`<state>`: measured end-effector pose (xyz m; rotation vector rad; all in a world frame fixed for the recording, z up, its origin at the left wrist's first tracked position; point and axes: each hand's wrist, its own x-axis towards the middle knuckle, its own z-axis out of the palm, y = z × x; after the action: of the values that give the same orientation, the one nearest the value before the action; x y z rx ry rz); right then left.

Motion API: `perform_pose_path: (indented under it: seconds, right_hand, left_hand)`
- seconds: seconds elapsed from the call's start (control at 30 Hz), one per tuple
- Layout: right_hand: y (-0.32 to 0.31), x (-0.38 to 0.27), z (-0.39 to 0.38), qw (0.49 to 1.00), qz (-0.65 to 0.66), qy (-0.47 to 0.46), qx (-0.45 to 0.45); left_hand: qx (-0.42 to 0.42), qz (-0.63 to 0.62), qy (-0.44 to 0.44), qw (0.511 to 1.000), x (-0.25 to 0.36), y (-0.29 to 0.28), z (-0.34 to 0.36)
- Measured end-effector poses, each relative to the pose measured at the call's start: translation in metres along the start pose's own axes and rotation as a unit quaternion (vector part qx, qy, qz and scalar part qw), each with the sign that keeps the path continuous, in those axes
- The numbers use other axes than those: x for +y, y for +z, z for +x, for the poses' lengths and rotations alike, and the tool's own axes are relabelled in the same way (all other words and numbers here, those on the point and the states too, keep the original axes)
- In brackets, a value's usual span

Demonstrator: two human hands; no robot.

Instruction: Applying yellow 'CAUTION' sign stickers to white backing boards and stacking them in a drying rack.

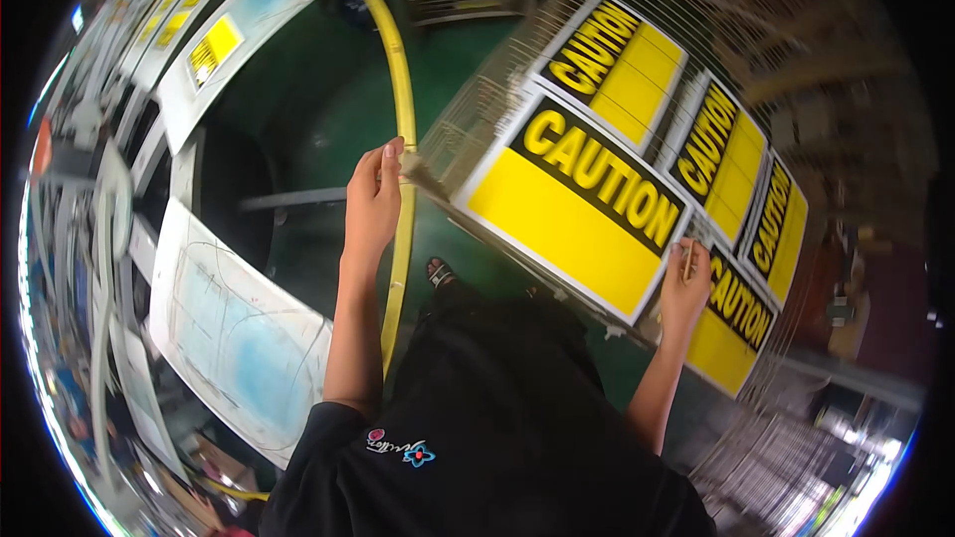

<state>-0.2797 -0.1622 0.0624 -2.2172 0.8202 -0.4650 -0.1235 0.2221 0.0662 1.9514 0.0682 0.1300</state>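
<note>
A wire rack (477, 109) tilts in front of me to the right. Several yellow-and-black printed sheets (557, 229) with white borders lie across it. My left hand (374, 201) is closed at the rack's near left corner, thumb and fingers pressed together; its grip is partly hidden. My right hand (685, 283) is closed at the rack's near edge, between the largest sheet and the one at lower right. A thin tan piece shows between its fingers, seemingly part of the rack frame.
On the left stand a white board with blue stains (239, 338) and a pale board (269, 0) bearing a yellow-and-black sheet. A yellow strip (396, 70) curves along the green floor (308, 129). More wire racks (776, 467) stand at lower right.
</note>
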Motion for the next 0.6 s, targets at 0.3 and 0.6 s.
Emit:
perform_pose_path:
  seconds: [0.3,0.6]
  right_hand:
    - [0.143,-0.146,-0.007,0.955,0.155,-0.186,-0.170]
    - [0.343,-0.282,-0.121,0.831,0.079,-0.336,-0.436]
  left_hand:
    - [0.185,0.032,-0.091,0.978,-0.089,-0.143,-0.030]
    - [0.344,0.011,-0.244,0.907,-0.198,-0.243,-0.097]
